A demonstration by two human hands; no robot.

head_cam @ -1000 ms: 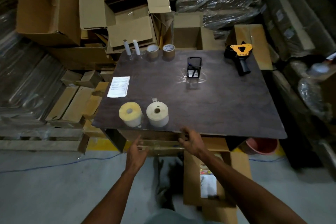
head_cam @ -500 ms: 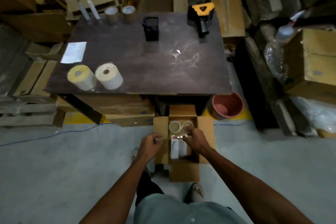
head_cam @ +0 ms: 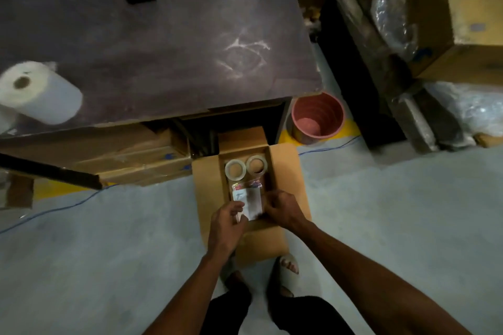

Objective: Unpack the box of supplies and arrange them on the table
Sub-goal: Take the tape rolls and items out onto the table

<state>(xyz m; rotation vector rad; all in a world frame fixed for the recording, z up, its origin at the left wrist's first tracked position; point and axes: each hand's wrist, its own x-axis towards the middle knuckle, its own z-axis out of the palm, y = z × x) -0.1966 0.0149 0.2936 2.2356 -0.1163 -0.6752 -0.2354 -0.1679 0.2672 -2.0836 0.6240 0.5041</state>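
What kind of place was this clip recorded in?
Most likely a warehouse or packing storeroom: bare concrete floor, stacked cardboard cartons and plastic-wrapped bundles crowd a worn table, with an open box of tape rolls on the floor.

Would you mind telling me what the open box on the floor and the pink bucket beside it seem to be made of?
The box looks like plain brown cardboard: matte, with folded-out flaps. The bucket is probably moulded plastic, going by its even pink colour and the stepped rings inside, though the dim light leaves that open.

text: none legible | packet (head_cam: 251, 202) print: perhaps lettering, too blurred
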